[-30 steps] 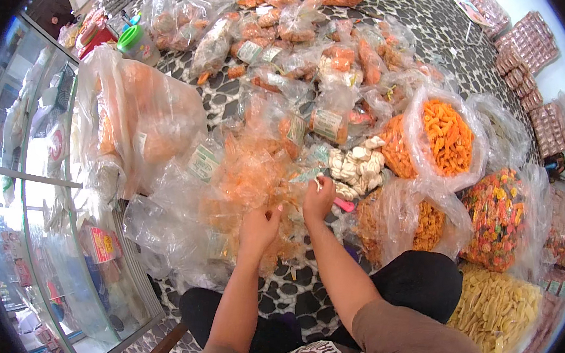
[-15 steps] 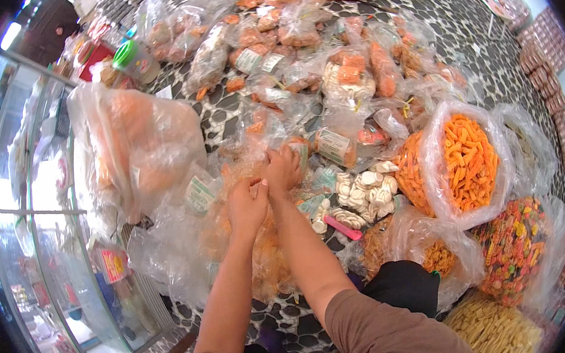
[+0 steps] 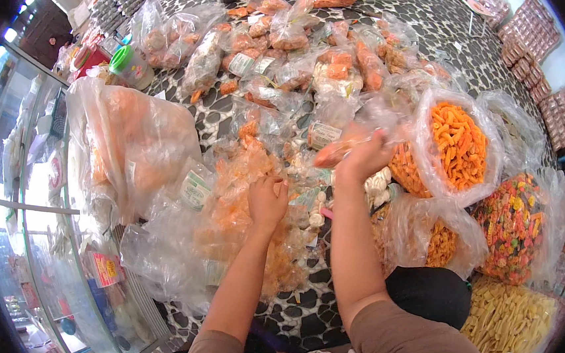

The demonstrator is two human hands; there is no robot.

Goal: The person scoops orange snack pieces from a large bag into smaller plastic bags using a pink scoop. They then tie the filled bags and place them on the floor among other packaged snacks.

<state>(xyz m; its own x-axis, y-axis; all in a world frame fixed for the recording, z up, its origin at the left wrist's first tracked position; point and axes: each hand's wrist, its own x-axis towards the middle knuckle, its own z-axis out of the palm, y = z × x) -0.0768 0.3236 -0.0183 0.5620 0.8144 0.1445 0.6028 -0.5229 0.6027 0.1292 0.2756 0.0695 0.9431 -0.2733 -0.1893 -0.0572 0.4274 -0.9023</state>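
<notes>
My right hand [image 3: 367,158] is closed round a clear plastic bag of orange snacks [image 3: 339,148], lifted above the pile and smeared by motion. My left hand [image 3: 267,202] has its fingers curled over a heap of orange crackers and clear plastic [image 3: 239,180]; whatever it grips is hidden. White round crackers [image 3: 379,183] lie partly behind my right forearm. A bit of a pink handle [image 3: 327,213] shows beside that arm. Beyond my hands lies a labelled bag [image 3: 323,136].
Many filled snack bags [image 3: 290,34] cover the patterned floor ahead. Open sacks of orange sticks [image 3: 457,147], multicoloured snacks [image 3: 511,224] and pale yellow strips [image 3: 509,327] stand at right. A large bag [image 3: 136,138] and a glass cabinet [image 3: 34,210] are at left.
My right hand has moved right, away from my left, carrying a bag of orange snacks off the pile. My left hand has shifted slightly right over the heap.
</notes>
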